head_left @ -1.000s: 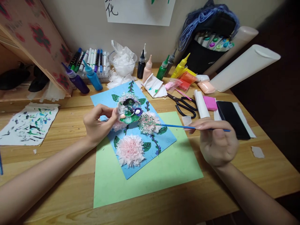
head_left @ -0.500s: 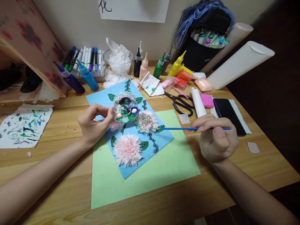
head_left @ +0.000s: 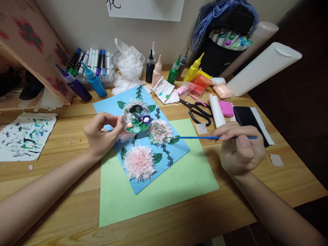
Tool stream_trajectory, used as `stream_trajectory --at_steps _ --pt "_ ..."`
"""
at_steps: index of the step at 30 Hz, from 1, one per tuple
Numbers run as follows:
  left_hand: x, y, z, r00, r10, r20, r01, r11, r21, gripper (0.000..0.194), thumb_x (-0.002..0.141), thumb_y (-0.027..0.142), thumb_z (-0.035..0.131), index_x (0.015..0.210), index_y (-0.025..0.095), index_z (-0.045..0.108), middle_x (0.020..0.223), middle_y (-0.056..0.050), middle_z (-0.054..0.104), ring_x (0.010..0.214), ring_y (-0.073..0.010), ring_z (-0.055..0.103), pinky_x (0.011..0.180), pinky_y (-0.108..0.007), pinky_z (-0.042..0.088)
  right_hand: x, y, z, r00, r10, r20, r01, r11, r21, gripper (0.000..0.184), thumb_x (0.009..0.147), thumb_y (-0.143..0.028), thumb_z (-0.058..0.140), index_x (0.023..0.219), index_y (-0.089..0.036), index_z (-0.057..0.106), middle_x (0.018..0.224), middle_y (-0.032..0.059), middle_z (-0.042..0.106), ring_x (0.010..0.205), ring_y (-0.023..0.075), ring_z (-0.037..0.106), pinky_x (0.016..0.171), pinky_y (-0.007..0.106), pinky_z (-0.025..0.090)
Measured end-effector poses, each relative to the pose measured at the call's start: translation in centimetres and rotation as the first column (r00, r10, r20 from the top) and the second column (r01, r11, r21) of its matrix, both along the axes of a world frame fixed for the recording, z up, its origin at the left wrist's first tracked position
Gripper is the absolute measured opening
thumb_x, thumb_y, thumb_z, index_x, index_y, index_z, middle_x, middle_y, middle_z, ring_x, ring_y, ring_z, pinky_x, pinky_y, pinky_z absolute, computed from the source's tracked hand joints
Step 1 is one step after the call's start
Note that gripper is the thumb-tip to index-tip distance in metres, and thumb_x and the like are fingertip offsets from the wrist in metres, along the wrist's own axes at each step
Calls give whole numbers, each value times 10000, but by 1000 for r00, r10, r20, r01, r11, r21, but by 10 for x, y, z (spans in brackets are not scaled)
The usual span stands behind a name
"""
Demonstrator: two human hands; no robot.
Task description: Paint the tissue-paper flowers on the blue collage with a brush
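My left hand (head_left: pixel 99 134) pinches a small clear paint palette (head_left: pixel 136 119) with green, purple and white paint, held just above the blue card (head_left: pixel 176 150). That card carries pink tissue-paper flowers (head_left: pixel 139 163) with green leaves and lies on a light green sheet (head_left: pixel 164 194). My right hand (head_left: pixel 239 150) is closed round a thin blue paintbrush (head_left: pixel 200 137). The brush lies level and its tip rests at a green leaf beside the middle flower (head_left: pixel 160 131).
Paint bottles (head_left: pixel 94 83) and markers (head_left: pixel 94 65) line the back of the wooden desk, beside a bowl of white tissue (head_left: pixel 128 66). Black scissors (head_left: pixel 197 112), clay packets (head_left: pixel 221 90), a black phone (head_left: pixel 247 118) and a white tube (head_left: pixel 263 68) lie right. A paint-smeared paper (head_left: pixel 24 136) lies left.
The brush tip drew back to the right, off the middle flower to the leaf at its edge. My left hand and the palette barely moved.
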State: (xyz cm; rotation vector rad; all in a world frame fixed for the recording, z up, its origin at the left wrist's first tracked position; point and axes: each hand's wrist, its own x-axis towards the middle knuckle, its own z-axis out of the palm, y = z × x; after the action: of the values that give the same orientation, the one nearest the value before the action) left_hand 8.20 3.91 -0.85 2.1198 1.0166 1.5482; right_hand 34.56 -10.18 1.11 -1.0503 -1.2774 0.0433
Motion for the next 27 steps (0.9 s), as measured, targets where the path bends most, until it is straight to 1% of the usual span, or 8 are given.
stream_trajectory --at_steps 5,8,13,17,21,24,27 --pt "-1 -1 0 999 24 -41 -26 999 -44 144 717 222 691 636 237 573 577 27 635 465 -101 541 420 -251 435 0 0 -1 1000 12 19 -11 1000 -29 230 814 -177 409 678 -194 594 557 -8 568 529 156 570 521 332 415" --pt "-2 -1 -1 999 24 -43 -26 998 -53 153 721 220 688 637 244 563 580 26 635 469 -104 547 409 -253 432 0 0 -1 1000 -11 12 11 999 -30 229 827 -183 419 685 -193 598 578 -5 579 546 152 581 532 324 424" --pt "-1 -1 0 999 15 -35 -17 998 -59 151 720 216 691 648 250 564 598 15 645 474 -112 560 397 -262 426 0 0 1 1000 -16 -18 15 1000 -11 217 806 -179 423 670 -181 592 540 -9 553 523 154 574 528 326 419" --pt "-1 -2 1 999 16 -29 -19 997 -76 154 719 221 695 644 250 563 595 16 650 472 -114 567 400 -265 424 -1 1 -1 1000 -10 -1 10 999 -40 222 827 -195 429 678 -191 594 566 -7 572 544 151 581 522 315 415" --pt "0 -1 1 999 26 -30 -28 998 -57 158 709 226 702 633 238 563 589 26 651 464 -107 564 403 -257 415 0 0 0 999 -39 21 39 999 14 231 823 -170 417 676 -181 594 572 -4 570 550 145 587 531 319 425" --pt "-1 -1 -1 999 22 -25 -23 999 -43 158 699 215 708 636 232 564 596 37 654 466 -101 566 413 -249 412 0 -1 3 1000 -16 12 16 1000 22 222 809 -145 407 683 -176 586 552 -12 550 528 143 582 522 321 423" --pt "-1 -1 -1 999 17 -28 -18 999 -43 156 702 205 705 638 234 566 587 40 644 470 -103 565 420 -251 412 -1 -2 2 999 12 52 -14 999 35 223 825 -162 405 688 -177 580 539 -22 550 508 136 572 518 315 413"
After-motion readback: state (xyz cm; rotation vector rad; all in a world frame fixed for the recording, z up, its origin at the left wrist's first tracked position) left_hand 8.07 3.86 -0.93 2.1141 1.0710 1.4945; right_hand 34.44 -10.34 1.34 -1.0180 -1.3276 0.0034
